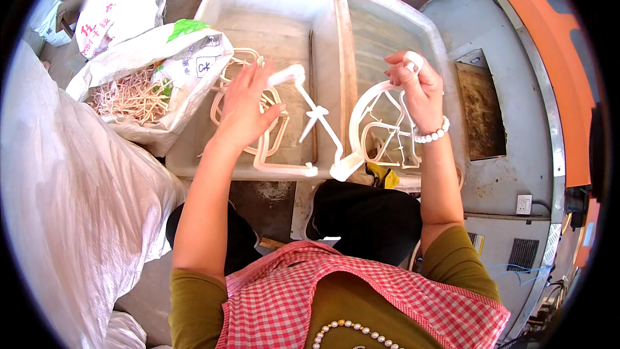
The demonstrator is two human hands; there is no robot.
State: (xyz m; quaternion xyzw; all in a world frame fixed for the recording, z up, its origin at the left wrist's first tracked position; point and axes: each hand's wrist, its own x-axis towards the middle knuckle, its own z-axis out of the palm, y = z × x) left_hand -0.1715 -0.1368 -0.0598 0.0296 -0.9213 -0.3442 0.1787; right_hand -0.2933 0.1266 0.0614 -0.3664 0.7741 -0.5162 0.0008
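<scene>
Over the left basin, my left hand is open, fingers stretched and thumb apart, against a white moulded plastic frame with bent ends. Whether it presses on that frame I cannot tell. A thin white crossbar with a small star-shaped joint slants from near this hand toward the basin's front edge. My right hand is closed on a curved white plastic frame over the right basin, its fingertips at the upper end. Thin branching plastic strips show inside this curve. Several cream frames lie beneath my left hand.
Two pale plastic basins, left and right, stand before my knees. An opened woven sack of thin plastic scraps is at left, near a large white sack. A grey machine panel borders the right side.
</scene>
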